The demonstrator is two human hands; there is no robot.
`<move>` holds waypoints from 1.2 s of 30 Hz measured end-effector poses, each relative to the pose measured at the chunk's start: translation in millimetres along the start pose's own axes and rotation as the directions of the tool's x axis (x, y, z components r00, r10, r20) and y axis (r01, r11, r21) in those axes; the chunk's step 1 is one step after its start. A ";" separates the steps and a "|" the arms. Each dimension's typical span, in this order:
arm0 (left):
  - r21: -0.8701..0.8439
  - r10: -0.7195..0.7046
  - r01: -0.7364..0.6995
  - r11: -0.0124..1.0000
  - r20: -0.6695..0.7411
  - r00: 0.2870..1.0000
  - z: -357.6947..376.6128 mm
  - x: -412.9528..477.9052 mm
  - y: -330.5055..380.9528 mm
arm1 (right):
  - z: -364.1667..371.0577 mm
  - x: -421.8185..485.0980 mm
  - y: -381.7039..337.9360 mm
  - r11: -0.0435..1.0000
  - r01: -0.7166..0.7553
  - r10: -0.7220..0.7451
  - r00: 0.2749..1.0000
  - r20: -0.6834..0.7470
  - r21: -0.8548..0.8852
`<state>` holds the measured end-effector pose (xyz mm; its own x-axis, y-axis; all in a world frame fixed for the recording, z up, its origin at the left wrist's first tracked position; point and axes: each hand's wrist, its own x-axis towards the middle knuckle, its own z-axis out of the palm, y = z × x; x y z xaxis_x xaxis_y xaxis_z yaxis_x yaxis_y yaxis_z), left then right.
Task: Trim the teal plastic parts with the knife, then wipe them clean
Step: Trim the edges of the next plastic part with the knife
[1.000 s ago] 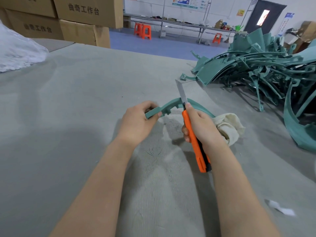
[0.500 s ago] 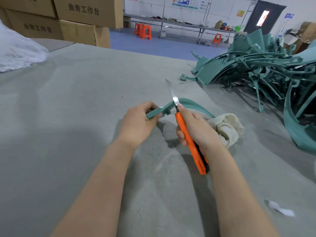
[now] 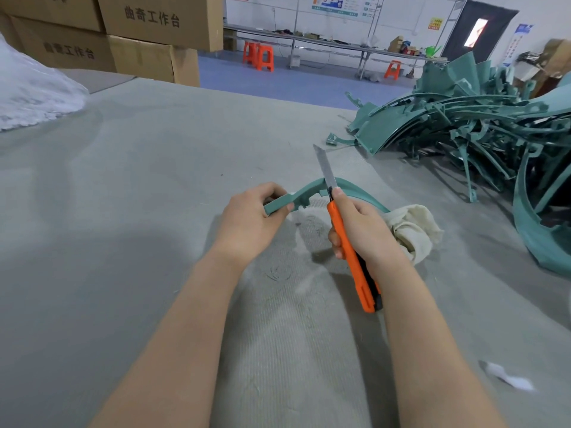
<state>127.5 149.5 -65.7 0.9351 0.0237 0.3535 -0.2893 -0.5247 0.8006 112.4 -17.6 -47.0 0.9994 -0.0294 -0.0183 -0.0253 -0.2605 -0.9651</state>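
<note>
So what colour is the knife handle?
Orange, with a black strip along one side; the knife handle shows in the head view.

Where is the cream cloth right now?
Head view: the cream cloth lies on the grey table right of centre, just beyond the right hand gripping the orange knife, beside the far end of the teal part.

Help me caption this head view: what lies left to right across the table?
White plastic heap → left hand → orange knife → cream cloth → large curved teal part at the right edge.
</note>
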 end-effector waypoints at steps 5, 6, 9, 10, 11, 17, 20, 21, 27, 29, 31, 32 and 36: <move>0.006 0.006 -0.006 1.000 -0.006 1.000 -0.1 -0.1 -0.1 | 2.1 0.7 1.5 1.000 0.005 -0.004 0.999 0.052 -0.017; 0.007 0.008 -0.008 1.000 -0.006 1.000 -0.2 -0.2 -0.1 | 2.3 0.7 1.7 1.000 0.008 -0.006 0.998 0.064 -0.022; 0.002 0.013 -0.013 1.000 -0.004 1.000 0.3 -0.2 -0.2 | 3.1 0.5 1.9 0.999 0.020 -0.017 0.996 0.087 -0.033; -0.003 0.013 -0.013 1.000 -0.003 1.000 0.3 -0.3 -0.3 | 3.3 0.4 1.6 0.999 0.023 -0.020 0.996 0.092 -0.033; -0.007 0.012 -0.012 1.000 -0.005 1.000 0.4 -0.2 -0.3 | 3.5 0.3 1.4 0.999 0.027 -0.023 0.995 0.096 -0.032; 0.003 0.016 -0.016 1.000 -0.008 1.000 0.1 0.2 0.9 | 5.5 -1.4 -0.3 0.999 0.036 -0.033 0.993 0.112 -0.025; 0.007 0.007 -0.007 1.000 -0.007 1.000 -0.3 0.3 1.0 | 7.4 -2.5 -2.1 0.999 0.043 -0.041 0.992 0.116 -0.010; 0.006 0.004 -0.004 1.000 -0.005 1.000 -0.5 0.2 1.1 | 7.8 -2.9 -2.5 0.999 0.043 -0.041 0.992 0.117 -0.012; 0.000 0.007 -0.007 1.000 0.001 1.000 -1.1 -0.1 2.7 | 8.1 -4.9 -4.7 0.998 0.057 -0.052 0.990 0.131 -0.031; 0.004 0.005 -0.005 1.000 0.005 1.000 -1.6 0.0 3.0 | 8.2 -5.4 -5.5 0.997 0.063 -0.057 0.989 0.136 -0.037; 0.008 0.001 -0.001 1.000 0.004 1.000 -1.8 0.0 3.2 | 8.3 -5.6 -6.1 0.997 0.067 -0.060 0.988 0.139 -0.043; 0.010 -0.001 0.001 1.000 0.001 1.000 -1.8 0.2 3.0 | 8.4 -5.6 -6.4 0.997 0.069 -0.062 0.988 0.142 -0.046; 0.009 -0.006 0.007 1.000 -0.013 1.000 -1.6 -0.1 2.5 | 9.9 -6.5 -7.8 0.995 0.083 -0.075 0.984 0.159 -0.046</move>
<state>126.3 149.5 -63.0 0.9342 0.0383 0.3547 -0.2814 -0.5322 0.7985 106.3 -5.8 -42.0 0.9895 0.1440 0.0125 0.0566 -0.3063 -0.9503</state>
